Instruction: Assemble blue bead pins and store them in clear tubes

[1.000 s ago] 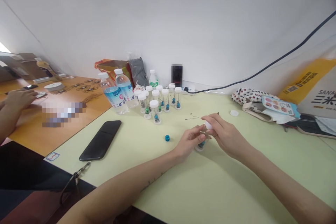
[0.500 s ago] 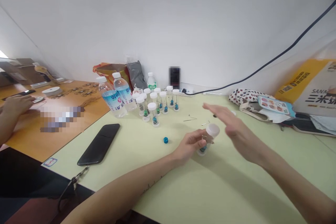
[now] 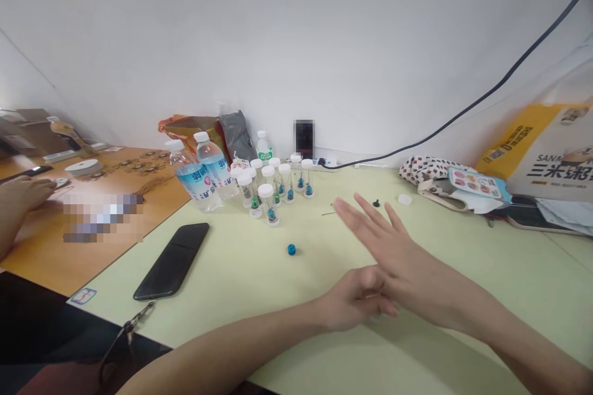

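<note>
My left hand [image 3: 354, 299] is closed, its fingers curled round the clear tube it held half a second ago; the tube itself is hidden behind my hands. My right hand [image 3: 393, 250] lies palm down against the top of my left hand, fingers stretched and spread. Left of them a small blue piece [image 3: 291, 249] rests on the table. Beyond my right fingertips are a thin metal piece [image 3: 328, 213], a small black part [image 3: 376, 203] and a round white cap [image 3: 404, 199]. Several white-capped clear tubes [image 3: 272, 215] with blue or green pieces inside stand grouped farther back.
Two large water bottles [image 3: 197, 188] stand beside the tubes. A black phone [image 3: 172, 261] lies at the left edge of the pale green table [image 3: 241, 278]. At right are a patterned pouch [image 3: 430, 176] and a yellow-white bag [image 3: 542, 148]. Another person's hand [image 3: 32, 192] is far left.
My right hand has come down onto my left hand, its fingers spreading. My left hand has moved down slightly, and the capped tube seen in it before is now covered.
</note>
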Tool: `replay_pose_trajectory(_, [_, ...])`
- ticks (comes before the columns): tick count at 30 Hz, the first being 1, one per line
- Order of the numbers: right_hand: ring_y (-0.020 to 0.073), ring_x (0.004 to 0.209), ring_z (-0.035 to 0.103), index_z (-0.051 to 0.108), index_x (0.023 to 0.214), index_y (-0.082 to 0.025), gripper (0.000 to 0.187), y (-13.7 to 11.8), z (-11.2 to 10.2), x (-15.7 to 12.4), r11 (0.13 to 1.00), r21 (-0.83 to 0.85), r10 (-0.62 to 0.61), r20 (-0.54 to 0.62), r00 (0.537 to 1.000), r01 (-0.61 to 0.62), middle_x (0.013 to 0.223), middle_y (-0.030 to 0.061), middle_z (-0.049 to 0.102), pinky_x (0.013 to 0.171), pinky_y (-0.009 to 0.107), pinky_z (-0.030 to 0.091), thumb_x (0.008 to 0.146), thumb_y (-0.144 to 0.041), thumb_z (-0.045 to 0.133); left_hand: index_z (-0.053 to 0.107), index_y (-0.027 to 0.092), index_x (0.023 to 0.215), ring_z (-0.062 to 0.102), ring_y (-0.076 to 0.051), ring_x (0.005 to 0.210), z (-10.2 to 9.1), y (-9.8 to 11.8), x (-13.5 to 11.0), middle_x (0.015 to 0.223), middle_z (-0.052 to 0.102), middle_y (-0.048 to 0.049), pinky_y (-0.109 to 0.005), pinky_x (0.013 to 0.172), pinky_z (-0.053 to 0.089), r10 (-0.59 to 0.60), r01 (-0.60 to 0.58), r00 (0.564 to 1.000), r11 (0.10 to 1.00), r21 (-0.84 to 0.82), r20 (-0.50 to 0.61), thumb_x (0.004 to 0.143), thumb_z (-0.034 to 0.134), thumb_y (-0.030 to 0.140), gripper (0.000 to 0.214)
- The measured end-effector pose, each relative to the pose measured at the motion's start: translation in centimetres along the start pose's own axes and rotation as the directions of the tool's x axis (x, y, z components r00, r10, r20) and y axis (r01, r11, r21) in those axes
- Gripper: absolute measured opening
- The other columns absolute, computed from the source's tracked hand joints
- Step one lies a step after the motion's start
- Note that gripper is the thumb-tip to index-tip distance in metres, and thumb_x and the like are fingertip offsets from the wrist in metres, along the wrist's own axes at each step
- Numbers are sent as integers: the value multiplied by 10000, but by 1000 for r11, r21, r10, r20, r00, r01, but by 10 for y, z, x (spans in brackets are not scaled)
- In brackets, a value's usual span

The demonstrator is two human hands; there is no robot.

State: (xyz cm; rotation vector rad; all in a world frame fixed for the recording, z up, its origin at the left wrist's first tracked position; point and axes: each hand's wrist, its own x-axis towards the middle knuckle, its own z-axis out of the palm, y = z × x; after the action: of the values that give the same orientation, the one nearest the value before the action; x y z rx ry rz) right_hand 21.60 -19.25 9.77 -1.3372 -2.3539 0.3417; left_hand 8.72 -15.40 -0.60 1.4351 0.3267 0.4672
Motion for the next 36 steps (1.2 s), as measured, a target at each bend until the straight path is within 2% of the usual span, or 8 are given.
replay_pose_trajectory(3, [245,1336,265,184,1425,-327,539,11,-21,-2,986,140,123,-238,963,-91,1476,5,277,1060,449,262,923,-524,198,583,160,1079,557,-178,821,-12,7,6,941,595,-91,-295,707,431,105,-105,994,994,-29,-22,734,651,367,408])
replay_pose_trajectory(6, [220,1137,502,463,1249,-294,379,25,-36,-2,972,135,232,-427,874,-192,1274,31,526,896,341,422,914,-439,361,508,164,1138,561,-195,928,-41,24,12,1044,597,-120,-300,765,430,223,-218,948,975,47,-229,786,596,342,405])
replay_pose_trajectory(9, [156,738,596,582,1002,-250,227,34,-32,3,959,70,282,-357,891,-275,931,14,649,610,256,435,895,-344,404,502,178,1089,550,-184,986,-84,44,14,1088,586,-98,-306,841,410,428,-253,738,892,374,-523,780,594,313,350])
replay_pose_trajectory(13, [132,550,532,618,902,-237,300,40,-7,13,959,18,283,-94,954,-283,692,-6,626,516,239,351,903,-281,321,520,188,990,548,-168,881,-129,54,11,985,612,-52,-281,759,402,572,156,504,677,720,-647,735,612,258,280])
replay_pose_trajectory(20, [167,559,542,560,630,-202,457,67,42,23,939,-42,344,118,931,-342,611,35,587,542,259,328,919,-416,279,410,206,1147,506,-105,566,-136,34,14,1041,583,-66,-259,618,388,532,325,561,563,760,-634,820,500,247,342])
replay_pose_trajectory(24, [184,662,551,549,1029,-247,275,88,67,22,940,105,328,-26,944,-324,702,13,604,572,257,347,896,-318,318,205,191,1344,548,-144,627,-130,36,13,988,594,-87,-279,660,395,551,378,580,471,797,-600,862,439,290,544])
replay_pose_trajectory(28, [177,622,527,592,941,-228,291,101,84,21,935,162,339,-139,931,-316,684,11,594,599,275,364,858,-244,314,58,166,1404,577,-189,691,-124,42,12,928,614,-97,-283,659,393,538,485,623,303,820,-568,880,393,324,642])
replay_pose_trajectory(36, [163,624,553,657,1069,-207,396,105,85,20,929,257,302,-115,946,-265,671,13,617,632,271,401,840,-216,334,242,136,1380,572,-210,603,-121,43,12,680,592,-67,-263,612,374,474,624,655,99,775,-588,886,330,410,572])
